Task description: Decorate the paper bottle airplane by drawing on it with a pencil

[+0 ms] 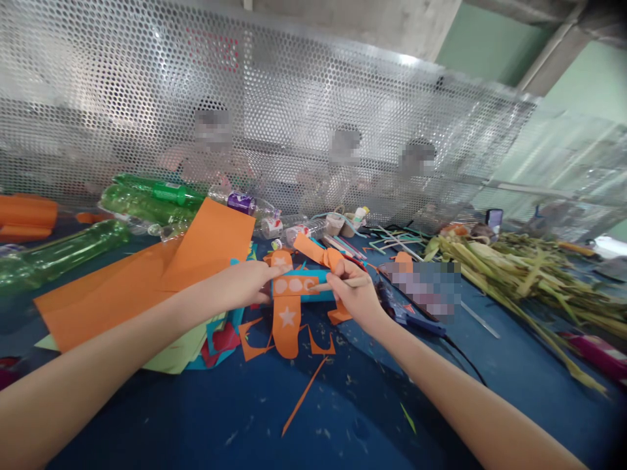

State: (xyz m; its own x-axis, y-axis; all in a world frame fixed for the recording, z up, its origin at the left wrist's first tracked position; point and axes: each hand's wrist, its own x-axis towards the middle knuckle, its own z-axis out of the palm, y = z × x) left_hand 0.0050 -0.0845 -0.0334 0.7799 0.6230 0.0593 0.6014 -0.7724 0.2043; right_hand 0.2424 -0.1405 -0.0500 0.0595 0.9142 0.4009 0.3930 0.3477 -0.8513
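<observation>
Near the middle of the head view, a blue paper roll [321, 291] lies on the table, with an orange strip bearing white rounded shapes [295, 285] around it. My left hand [255, 282] is closed at the roll's left end, its fingertips partly hidden. My right hand [353, 290] pinches a slim, pale pen-like tool [350, 282], whose tip meets the rightmost white shape, a ring open at one side. An orange paper tongue with a white star [287, 318] reaches toward me from under the strip. Curled orange paper [313, 248] lies just beyond the roll.
Orange sheets [210, 245] and green plastic bottles [63, 256] lie on the left. Orange offcuts [255, 339] are close to the roll. On the right are a blue glue gun [416, 320] with its cord and dried husks [499, 281]. A perforated metal screen [294, 111] stands behind.
</observation>
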